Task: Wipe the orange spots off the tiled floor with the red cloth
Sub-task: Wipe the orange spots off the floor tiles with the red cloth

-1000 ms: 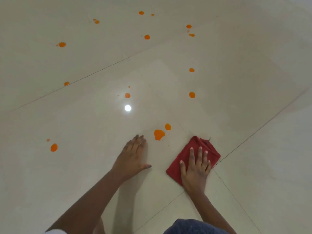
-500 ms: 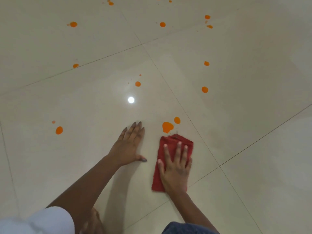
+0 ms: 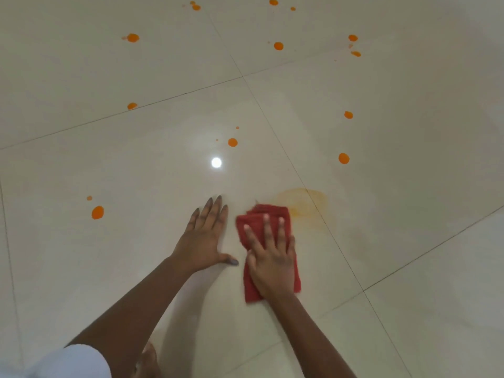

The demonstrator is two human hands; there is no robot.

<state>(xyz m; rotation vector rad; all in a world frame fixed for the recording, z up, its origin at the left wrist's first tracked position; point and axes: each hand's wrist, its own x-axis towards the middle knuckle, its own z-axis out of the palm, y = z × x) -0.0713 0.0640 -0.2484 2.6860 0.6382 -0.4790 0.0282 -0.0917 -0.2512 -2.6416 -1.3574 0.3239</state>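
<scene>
Right hand (image 3: 271,261) flat on cloth (image 3: 261,216); left hand (image 3: 204,241) spread, empty, on floor (image 3: 409,241). Risk – soiled cloth spreads smear (image 3: 302,203) at frame centre – spots (image 3: 343,158) above untouched.

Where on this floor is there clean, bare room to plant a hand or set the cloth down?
The tiles right of the yellowish smear are bare, as is the floor near the forearms. The strip between the left hand and the large orange spot is free. The far tiles are crowded with orange spots. The right hand presses the red cloth.
</scene>
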